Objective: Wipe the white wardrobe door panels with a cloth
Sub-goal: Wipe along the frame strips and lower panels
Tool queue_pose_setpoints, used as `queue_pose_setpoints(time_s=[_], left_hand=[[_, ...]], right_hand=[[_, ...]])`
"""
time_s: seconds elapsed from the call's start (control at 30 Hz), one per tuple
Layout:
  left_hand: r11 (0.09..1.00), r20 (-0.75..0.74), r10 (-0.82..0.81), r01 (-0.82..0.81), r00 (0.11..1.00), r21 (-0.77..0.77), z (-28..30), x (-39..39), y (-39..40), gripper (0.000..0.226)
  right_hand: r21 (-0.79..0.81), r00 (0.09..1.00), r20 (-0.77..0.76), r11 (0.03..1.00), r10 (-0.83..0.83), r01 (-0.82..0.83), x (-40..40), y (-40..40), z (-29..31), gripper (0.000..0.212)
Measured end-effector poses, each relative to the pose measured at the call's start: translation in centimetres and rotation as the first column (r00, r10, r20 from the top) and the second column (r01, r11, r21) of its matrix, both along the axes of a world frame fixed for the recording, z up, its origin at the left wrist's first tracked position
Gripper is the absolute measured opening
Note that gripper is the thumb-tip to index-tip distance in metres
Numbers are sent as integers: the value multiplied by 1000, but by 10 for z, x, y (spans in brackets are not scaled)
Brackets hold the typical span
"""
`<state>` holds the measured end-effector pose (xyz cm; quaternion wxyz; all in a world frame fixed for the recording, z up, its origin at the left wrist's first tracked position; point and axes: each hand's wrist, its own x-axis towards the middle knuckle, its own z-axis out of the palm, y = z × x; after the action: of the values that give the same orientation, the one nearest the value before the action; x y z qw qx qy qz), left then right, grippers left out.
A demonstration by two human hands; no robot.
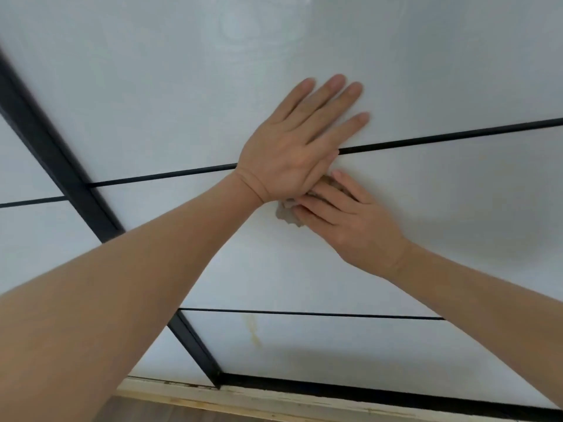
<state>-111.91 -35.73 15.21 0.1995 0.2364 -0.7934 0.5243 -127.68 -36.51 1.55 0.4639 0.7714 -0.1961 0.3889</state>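
The wardrobe door [426, 71] fills almost the whole view — white panels, faintly glossy, parted by thin black strips [457, 134] and framed by a thicker black upright [45, 141] on the left. 3 panels of this door show, stacked one below the other, and a second door lies beyond the upright. The lowest panel carries a yellowish streak [254, 330] running downward near its upper left corner.

The left hand [292, 141] lies flat against the door with all 4 fingers straight and slightly spread; its palm crosses the strip between the upper and middle panels, and it grips nothing.

The cloth [286, 213] is a small crumpled grey wad, pressed against the middle panel just under the left wrist. The right hand [350, 220] presses it there with fingers [316, 205] nearly straight, laid over the cloth rather than curled round it — only the wad's left edge and a scrap near the index finger peek out. The right fingertips tuck under the heel of the left hand, touching it.

Below the door runs a pale wooden rail [274, 400], with darker wood flooring [137, 412] at the bottom edge.
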Motion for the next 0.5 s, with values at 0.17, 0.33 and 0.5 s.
queue_pose_setpoints(time_s=[0.17, 0.33, 0.5], left_hand=[[998, -15, -47, 48, 999, 39, -1, 4, -8, 53], [996, 18, -54, 55, 998, -65, -2, 5, -14, 54], [994, 13, -35, 37, 999, -103, -5, 5, -13, 53]], right_hand=[[60, 940, -248, 965, -235, 257, 42, 7, -97, 56], [-112, 608, -716, 917, -342, 384, 39, 10, -181, 67], [59, 982, -66, 982, -175, 179, -16, -5, -83, 54]])
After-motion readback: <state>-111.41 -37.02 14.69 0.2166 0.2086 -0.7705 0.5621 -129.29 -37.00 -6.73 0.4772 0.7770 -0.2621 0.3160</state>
